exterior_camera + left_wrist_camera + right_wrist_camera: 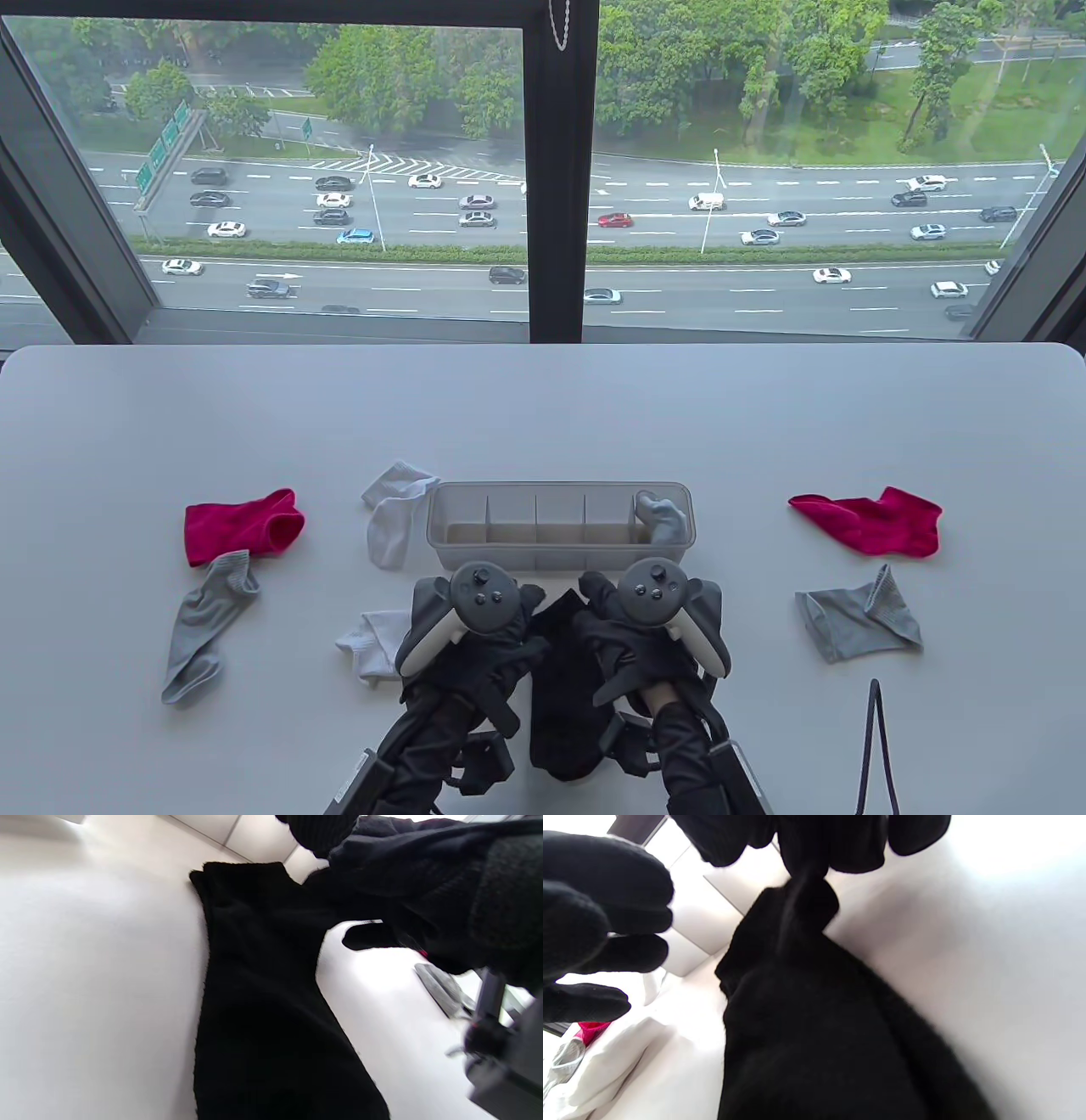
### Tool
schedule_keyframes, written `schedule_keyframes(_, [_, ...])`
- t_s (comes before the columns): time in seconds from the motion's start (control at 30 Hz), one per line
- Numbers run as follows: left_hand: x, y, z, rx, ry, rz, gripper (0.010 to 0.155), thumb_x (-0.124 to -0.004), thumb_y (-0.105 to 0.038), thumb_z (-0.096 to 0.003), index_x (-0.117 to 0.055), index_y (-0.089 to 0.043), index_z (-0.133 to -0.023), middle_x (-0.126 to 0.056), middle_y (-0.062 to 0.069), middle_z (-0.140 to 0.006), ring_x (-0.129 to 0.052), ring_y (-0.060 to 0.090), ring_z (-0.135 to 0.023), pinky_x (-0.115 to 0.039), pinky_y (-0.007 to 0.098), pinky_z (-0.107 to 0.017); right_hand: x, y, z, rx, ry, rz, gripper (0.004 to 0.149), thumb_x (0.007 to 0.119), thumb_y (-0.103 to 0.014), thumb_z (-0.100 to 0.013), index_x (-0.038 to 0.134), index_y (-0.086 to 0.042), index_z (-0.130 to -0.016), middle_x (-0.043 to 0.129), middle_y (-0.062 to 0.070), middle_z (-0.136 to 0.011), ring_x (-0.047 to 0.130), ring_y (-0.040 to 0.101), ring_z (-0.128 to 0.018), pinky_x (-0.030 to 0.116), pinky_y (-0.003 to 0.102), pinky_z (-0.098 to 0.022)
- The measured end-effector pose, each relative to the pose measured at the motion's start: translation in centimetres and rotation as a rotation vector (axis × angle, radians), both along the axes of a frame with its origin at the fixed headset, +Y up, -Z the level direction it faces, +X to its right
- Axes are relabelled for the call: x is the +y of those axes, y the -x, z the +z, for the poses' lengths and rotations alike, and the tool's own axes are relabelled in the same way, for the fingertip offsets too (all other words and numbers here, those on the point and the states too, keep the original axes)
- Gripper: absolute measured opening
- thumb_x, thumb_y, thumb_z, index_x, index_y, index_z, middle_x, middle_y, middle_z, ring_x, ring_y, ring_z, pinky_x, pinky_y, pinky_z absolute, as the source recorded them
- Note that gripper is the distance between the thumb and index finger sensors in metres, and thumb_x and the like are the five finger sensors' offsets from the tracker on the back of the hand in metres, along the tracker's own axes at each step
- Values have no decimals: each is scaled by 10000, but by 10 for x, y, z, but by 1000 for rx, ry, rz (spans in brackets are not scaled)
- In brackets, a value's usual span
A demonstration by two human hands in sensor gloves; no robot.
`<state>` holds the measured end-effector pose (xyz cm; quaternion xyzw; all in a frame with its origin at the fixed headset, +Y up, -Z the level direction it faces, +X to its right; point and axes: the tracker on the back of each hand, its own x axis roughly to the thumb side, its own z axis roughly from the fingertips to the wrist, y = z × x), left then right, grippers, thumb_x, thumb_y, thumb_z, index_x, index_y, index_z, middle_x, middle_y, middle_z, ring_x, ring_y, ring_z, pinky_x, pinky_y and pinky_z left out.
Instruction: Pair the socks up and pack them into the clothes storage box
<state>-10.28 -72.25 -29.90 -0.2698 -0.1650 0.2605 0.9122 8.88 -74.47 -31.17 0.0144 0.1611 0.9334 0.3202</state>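
A black sock (564, 688) lies lengthwise on the white table between my two hands, just in front of the clear divided storage box (458, 518). My right hand (598, 604) pinches the sock's far end, and the right wrist view shows its fingertips (806, 861) closed on the black sock (806, 1027). My left hand (519, 618) hovers beside the sock's left side, and its fingers (606, 921) are loosely bent and apart from the cloth. In the left wrist view the black sock (263, 1005) lies flat. A grey sock (663, 516) sits in the box's rightmost compartment.
To the left lie a red sock (242, 526), a grey sock (204, 624) and two white socks (392, 518) (366, 645). Another red sock (874, 522) and a grey sock (857, 624) lie to the right. A dark cable (878, 747) is at the front right.
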Motion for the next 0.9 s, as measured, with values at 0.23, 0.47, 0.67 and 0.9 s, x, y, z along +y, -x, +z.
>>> schedule_keyframes(0.23, [-36, -16, 6, -194, 312, -143, 485, -612, -185, -586, -578, -148, -1069, -351, 4, -1194, -223, 267, -1132, -262, 684, -765, 23, 9, 10, 158, -115, 58, 572, 699, -314, -594, 489, -233, -1120, 476, 219, -1198, 440, 527, -1052, 448, 674, -739])
schedule_keyframes(0.47, [-44, 2, -3, -121, 369, -70, 497, -614, -150, -582, -574, -161, -1077, -292, -63, -1188, -150, 206, -1124, -151, 644, -759, 17, 6, 20, 373, -17, 187, 521, 783, -305, -557, 630, -249, -1052, 569, 221, -1144, 519, 507, -1018, 519, 642, -726])
schedule_keyframes(0.67, [-46, 5, -2, -118, 385, -63, 516, -599, -147, -585, -516, -182, -1092, -233, -76, -1184, -87, 194, -1114, -118, 613, -755, -1, 17, 22, 515, 187, 198, 529, 806, -262, -552, 622, -306, -1047, 445, 209, -1181, 372, 493, -1050, 438, 651, -749])
schedule_keyframes(0.9, [-47, 7, -2, -112, 404, -53, 512, -591, -148, -584, -509, -200, -1086, -211, -89, -1182, -75, 178, -1109, -98, 590, -754, -22, 20, 27, 577, 373, 314, 623, 820, -239, -550, 497, -328, -1075, 120, 161, -1159, 104, 438, -1020, 296, 652, -750])
